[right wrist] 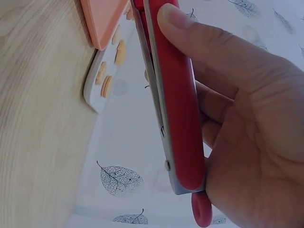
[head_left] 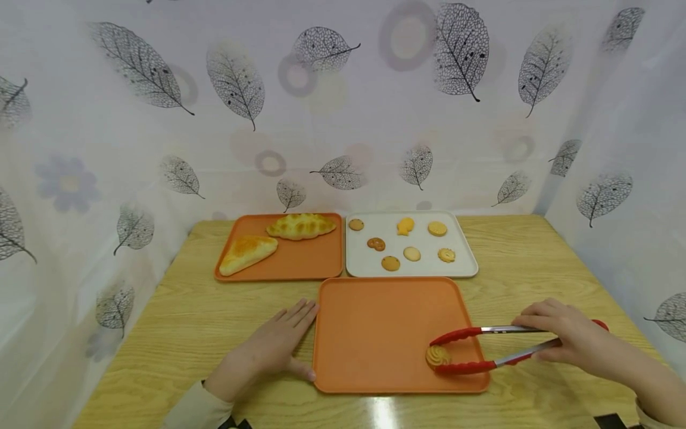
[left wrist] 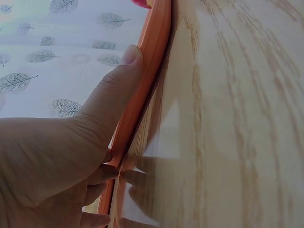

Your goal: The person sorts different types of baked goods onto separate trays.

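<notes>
My right hand (head_left: 573, 336) grips a pair of red-and-metal tongs (head_left: 511, 329), thumb on one arm and fingers on the other. In the right wrist view the tongs' red handle (right wrist: 178, 104) lies under the thumb. The tong tips stand on either side of a round swirl cookie (head_left: 437, 356) at the right part of the near orange tray (head_left: 383, 328). My left hand (head_left: 268, 345) lies with straight fingers at this tray's left side. In the left wrist view its thumb touches the tray's orange rim (left wrist: 151, 52).
Behind, on the left, an orange tray (head_left: 305, 265) bears two breads (head_left: 249, 253). Beside it a white tray (head_left: 356, 265) carries several small cookies (head_left: 411, 254) and a pretzel-shaped one (head_left: 376, 244). A leaf-patterned curtain (head_left: 343, 107) encloses the wooden table (head_left: 257, 304) at the back and sides.
</notes>
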`<act>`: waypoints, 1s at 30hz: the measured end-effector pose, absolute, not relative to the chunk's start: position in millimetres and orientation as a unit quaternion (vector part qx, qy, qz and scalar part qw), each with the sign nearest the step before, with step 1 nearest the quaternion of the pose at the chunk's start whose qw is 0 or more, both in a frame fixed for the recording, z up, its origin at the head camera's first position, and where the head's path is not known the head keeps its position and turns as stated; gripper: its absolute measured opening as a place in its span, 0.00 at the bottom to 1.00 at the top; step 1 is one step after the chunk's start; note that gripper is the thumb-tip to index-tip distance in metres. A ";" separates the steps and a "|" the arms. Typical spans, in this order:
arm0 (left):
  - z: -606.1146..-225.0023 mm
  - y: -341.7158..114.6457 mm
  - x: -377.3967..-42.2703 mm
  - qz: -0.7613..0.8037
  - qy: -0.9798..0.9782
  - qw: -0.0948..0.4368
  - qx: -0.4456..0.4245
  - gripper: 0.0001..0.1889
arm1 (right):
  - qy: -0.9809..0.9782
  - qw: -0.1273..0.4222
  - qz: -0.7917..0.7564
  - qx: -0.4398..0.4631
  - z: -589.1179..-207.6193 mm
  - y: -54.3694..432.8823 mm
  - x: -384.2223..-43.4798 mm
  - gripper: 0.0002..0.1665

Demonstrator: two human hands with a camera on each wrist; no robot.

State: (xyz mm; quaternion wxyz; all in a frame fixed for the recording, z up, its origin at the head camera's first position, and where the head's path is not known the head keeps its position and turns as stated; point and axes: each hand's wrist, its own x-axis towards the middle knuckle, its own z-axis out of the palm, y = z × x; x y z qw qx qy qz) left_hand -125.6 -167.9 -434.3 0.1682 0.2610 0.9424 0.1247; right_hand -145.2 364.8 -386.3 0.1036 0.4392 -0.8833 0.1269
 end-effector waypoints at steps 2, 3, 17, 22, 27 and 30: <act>-434.1 -167.8 -125.8 0.125 0.942 0.168 0.261 0.66 | -0.882 0.113 0.125 0.441 -384.5 363.3 -147.3 0.36; -434.0 -167.8 -125.9 0.126 0.942 0.167 0.262 0.66 | -0.881 0.119 0.124 0.442 -383.6 362.6 -148.4 0.36; -432.8 -167.9 -126.3 0.123 0.942 0.169 0.262 0.66 | -0.868 0.181 0.105 0.451 -364.4 345.5 -182.4 0.33; -433.4 -168.1 -125.7 0.118 0.942 0.168 0.264 0.66 | -0.860 0.198 0.104 0.460 -357.7 336.0 -201.8 0.32; -434.5 -168.3 -125.7 0.118 0.943 0.166 0.264 0.66 | -0.860 0.206 0.100 0.455 -352.1 325.7 -220.6 0.31; -434.6 -168.4 -126.0 0.116 0.943 0.162 0.265 0.66 | -0.863 0.205 0.102 0.450 -350.3 318.1 -230.5 0.30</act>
